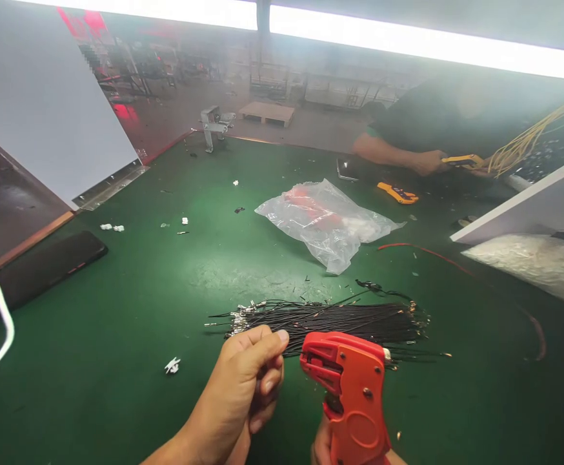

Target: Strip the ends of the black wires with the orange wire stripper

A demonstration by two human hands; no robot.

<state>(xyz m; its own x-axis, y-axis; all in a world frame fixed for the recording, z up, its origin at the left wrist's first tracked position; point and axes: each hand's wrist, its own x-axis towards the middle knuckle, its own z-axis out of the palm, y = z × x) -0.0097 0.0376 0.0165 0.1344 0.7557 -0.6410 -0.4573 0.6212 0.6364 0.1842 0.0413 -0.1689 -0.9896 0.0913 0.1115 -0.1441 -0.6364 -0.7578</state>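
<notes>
A bundle of thin black wires [330, 318] with metal terminals at both ends lies across the green table [117, 310] near the front. My left hand [250, 381] hovers at the bundle's left end, fingers curled and thumb pressed to the forefinger in a pinch; what it pinches is too small to make out. My right hand [323, 445] shows only at the bottom edge, wrapped round the handle of a red crimping tool [352, 387], whose jaws point left toward my left hand.
A clear plastic bag [325, 223] with red and white parts lies mid-table. A black phone [35, 271] rests at the left edge. Small white connectors [172, 365] are scattered about. Across the table another person's hands [432, 161] hold a yellow tool and yellow wires; a bag of white parts [538, 261] sits right.
</notes>
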